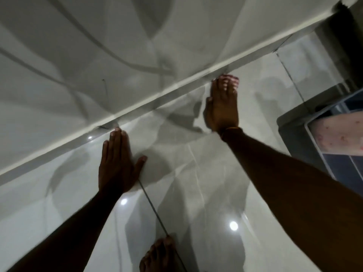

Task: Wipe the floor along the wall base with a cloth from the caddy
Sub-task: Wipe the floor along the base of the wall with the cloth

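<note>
Glossy floor, right hand touching wall base

I see both forearms bare, no sleeves reaching into view. The left hand wears nothing: no ring, no band. The right hand has a thin orange-brown band around its wrist. A bare foot shows at the bottom edge, toes uncovered.

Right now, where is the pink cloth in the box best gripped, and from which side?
Probably pinch the cloth at its exposed middle, coming from above with the right hand: it lies flat inside the box, whose raised rim blocks a sideways reach, and that hand is nearer.
</note>
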`<state>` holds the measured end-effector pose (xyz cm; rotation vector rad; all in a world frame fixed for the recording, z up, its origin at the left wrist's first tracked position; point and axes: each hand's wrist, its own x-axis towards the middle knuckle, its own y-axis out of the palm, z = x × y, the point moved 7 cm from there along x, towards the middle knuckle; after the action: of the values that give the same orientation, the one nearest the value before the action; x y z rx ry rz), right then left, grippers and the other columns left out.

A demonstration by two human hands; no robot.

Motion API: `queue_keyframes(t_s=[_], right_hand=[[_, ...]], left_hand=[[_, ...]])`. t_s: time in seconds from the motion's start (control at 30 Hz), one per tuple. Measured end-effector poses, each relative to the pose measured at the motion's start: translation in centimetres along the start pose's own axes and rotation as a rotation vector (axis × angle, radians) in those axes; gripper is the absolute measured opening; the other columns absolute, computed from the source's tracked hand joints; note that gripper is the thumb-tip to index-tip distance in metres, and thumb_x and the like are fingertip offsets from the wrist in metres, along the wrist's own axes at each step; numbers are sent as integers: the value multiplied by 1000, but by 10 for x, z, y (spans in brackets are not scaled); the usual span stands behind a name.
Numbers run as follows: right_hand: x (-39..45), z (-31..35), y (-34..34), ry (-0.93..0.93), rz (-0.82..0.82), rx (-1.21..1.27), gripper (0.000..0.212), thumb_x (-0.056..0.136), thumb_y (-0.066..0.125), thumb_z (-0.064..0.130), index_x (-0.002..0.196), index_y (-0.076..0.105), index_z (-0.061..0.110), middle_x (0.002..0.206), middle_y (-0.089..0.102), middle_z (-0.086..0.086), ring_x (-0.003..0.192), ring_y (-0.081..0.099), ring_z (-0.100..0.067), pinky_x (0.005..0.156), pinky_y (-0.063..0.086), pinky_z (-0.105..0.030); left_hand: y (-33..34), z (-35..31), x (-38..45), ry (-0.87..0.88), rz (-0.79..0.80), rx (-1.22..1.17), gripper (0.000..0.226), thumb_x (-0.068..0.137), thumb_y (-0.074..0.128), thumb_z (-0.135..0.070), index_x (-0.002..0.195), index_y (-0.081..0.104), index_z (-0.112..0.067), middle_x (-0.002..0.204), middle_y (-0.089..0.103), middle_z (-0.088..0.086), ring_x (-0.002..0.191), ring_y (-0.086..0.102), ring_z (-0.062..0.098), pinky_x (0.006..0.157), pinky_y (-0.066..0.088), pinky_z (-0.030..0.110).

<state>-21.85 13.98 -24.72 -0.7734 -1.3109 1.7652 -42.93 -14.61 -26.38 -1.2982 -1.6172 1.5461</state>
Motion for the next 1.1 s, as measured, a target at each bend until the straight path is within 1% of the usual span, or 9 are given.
queue_keyframes(t_s=[0.17, 0.3, 0.37, 0.53, 0.67, 0.83, 0.9, 1.0, 1.1], right_hand=[[-60, 123, 26, -84, 6, 201, 63, 100, 38, 19, 158, 37, -6, 166, 31, -33, 157, 21, -55, 132, 14, -62], [-112, 224, 58, -437, 203, 180, 63, 102, 39, 19, 164, 31, 9, 172, 32, -15, 161, 22, -40, 131, 20, -59], [-117, 234, 65, -548, 199, 158, 60, 104, 41, 17, 163, 34, 13, 172, 34, -9, 162, 25, -35, 130, 22, -56], [-111, 220, 63, -280, 155, 167, 65, 102, 50, 13, 164, 33, 13, 173, 33, -9, 162, 22, -37, 132, 23, -58], [-124, 246, 68, -547, 206, 130, 63, 101, 44, 17, 164, 34, 14, 173, 34, -6, 162, 25, -34, 134, 20, -54], [-96, 196, 54, -551, 221, 81, 69, 96, 42, 11, 164, 33, 14, 173, 31, -11, 162, 22, -37, 133, 21, -54], [-77, 154, 43, -519, 158, 76, 58, 104, 34, 17, 161, 38, 7, 170, 35, -19, 160, 26, -44, 132, 22, -58], [-40, 67, 23, -351, 84, 50, 56, 105, 33, 15, 161, 38, 4, 169, 33, -25, 160, 22, -48, 132, 19, -59], [0, -20, -1, -151, 107, -95, 76, 90, 42, 5, 164, 26, 4, 172, 23, -25, 161, 15, -47, 135, 10, -55]], left_hand=[[-6, 29, -19, -19, -19, -9, 84, 104, 36, -51, 164, 12, 2, 174, 10, 24, 163, 8, 37, 131, 14, 51], [-10, 51, -32, -22, -55, -14, 76, 106, 35, -44, 163, 18, 3, 173, 15, 26, 162, 13, 38, 131, 16, 52], [-11, 53, -33, -1, -76, 4, 73, 107, 34, -41, 162, 20, 5, 171, 18, 28, 161, 16, 40, 130, 18, 53], [-11, 53, -33, -9, -58, -12, 72, 107, 35, -39, 162, 20, 4, 172, 17, 27, 161, 15, 39, 131, 15, 52], [-10, 54, -35, -21, -12, 9, 72, 108, 31, -42, 163, 18, 4, 172, 14, 28, 162, 13, 40, 131, 16, 53], [-17, 41, -29, 44, -7, 47, 69, 109, 30, -39, 161, 22, 6, 170, 19, 30, 160, 18, 42, 129, 21, 54], [-15, 33, -25, 44, -13, 50, 69, 108, 28, -38, 161, 20, 6, 170, 18, 31, 160, 16, 43, 130, 19, 55], [-10, 23, -21, -50, -29, 1, 71, 106, 31, -36, 163, 14, 4, 172, 13, 29, 161, 11, 42, 131, 15, 54], [-6, 14, -17, -136, -52, -64, 75, 104, 34, -38, 163, 14, 3, 172, 12, 27, 162, 8, 41, 132, 10, 51]])
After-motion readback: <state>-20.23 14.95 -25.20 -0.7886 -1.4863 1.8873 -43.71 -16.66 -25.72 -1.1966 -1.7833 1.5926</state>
